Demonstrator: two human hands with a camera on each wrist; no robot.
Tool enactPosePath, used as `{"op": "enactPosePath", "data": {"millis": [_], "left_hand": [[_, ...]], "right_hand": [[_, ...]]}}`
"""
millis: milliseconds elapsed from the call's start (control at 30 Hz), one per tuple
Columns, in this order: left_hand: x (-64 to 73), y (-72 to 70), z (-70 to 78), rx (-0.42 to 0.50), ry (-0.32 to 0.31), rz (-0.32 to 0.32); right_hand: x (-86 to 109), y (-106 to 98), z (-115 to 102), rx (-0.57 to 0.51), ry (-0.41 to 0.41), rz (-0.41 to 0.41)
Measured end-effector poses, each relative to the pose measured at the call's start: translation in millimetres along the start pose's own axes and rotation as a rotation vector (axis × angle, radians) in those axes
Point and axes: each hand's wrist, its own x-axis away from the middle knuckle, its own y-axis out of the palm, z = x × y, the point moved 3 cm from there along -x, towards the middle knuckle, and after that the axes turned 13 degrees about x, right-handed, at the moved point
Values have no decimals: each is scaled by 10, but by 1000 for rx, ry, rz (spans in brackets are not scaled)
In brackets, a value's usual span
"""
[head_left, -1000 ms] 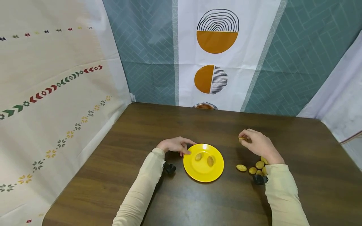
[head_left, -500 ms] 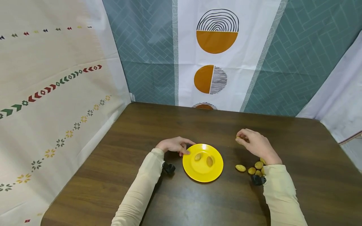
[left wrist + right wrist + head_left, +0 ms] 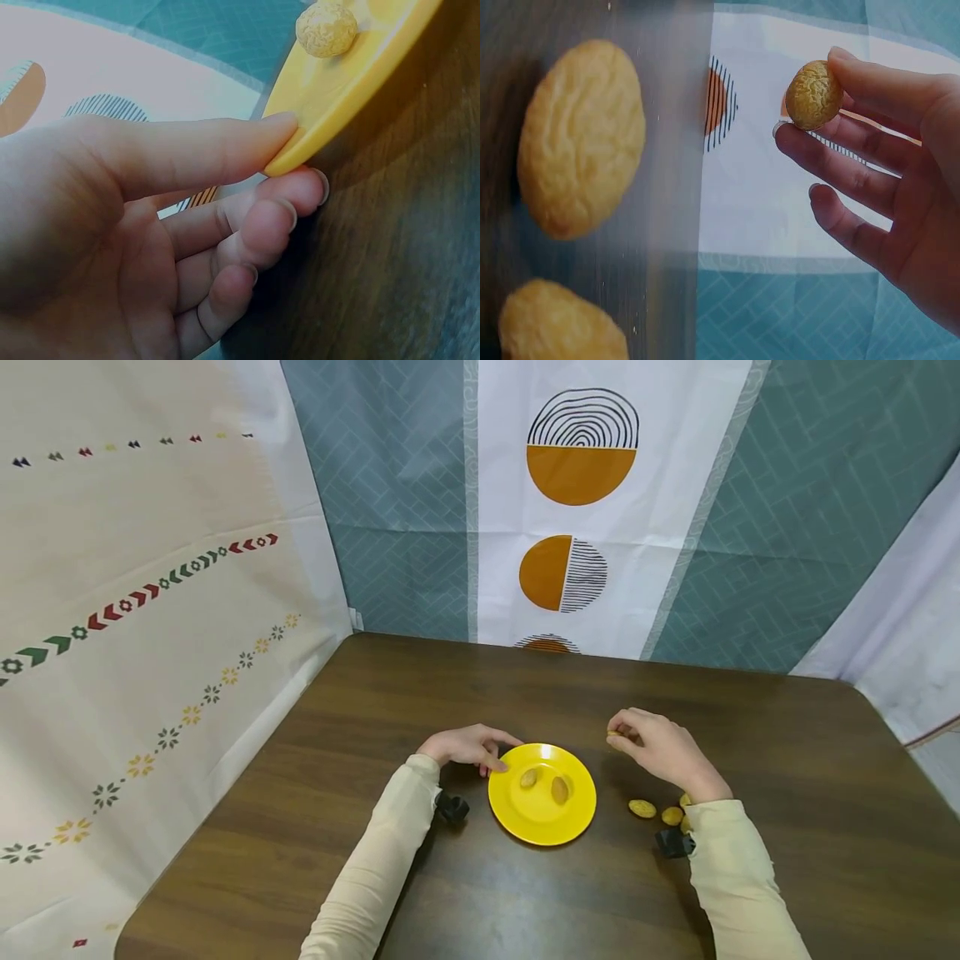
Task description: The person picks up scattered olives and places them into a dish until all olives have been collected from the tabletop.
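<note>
A yellow plate point(image 3: 542, 829) lies on the table with two wrinkled yellow-brown ovals on it, a left oval point(image 3: 528, 778) and a right oval point(image 3: 559, 790). My left hand point(image 3: 471, 747) pinches the plate's left edge, thumb on top and fingertips beneath, as the left wrist view shows. To the right of the plate, my right hand point(image 3: 663, 750) is raised over the table. Between its thumb and fingers it holds another wrinkled yellow oval point(image 3: 814, 95). Nearer the right wrist, a loose oval point(image 3: 642, 808) lies on the table beside several more, partly hidden by the forearm.
The dark wooden table point(image 3: 420, 677) runs back to a teal and white patterned curtain point(image 3: 405, 527). A pale embroidered cloth point(image 3: 150, 693) hangs along the left side. Each wrist carries a small black camera, such as the left camera point(image 3: 452, 810).
My right hand has moved left, toward the plate, carrying the oval; its forearm now covers more of the loose ovals. My left hand stays at the plate's edge.
</note>
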Motion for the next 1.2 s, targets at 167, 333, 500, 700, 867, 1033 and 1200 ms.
{"op": "enactPosePath", "data": {"millis": [167,333,500,700,867,1033,1200], "left_hand": [[-5,4,10,-2,1,1],[6,15,-12,-1,-10,5],[-2,13,-11,2,5,-5],[-12,-16,-12,4,9,1],[-23,-29,12,-3,1,10],[-20,-15,13,5,-7,8],[-13,7,2,15,-17,11]], "right_hand": [[-11,10,-71,-5,-14,15],[-18,72,-148,-3,-19,39],[-37,110,-230,-17,-34,62],[-78,103,-302,-28,-98,89],[-99,94,-318,-23,-138,113],[-93,87,-377,-1,-159,111],[-74,104,-449,27,-165,112]]}}
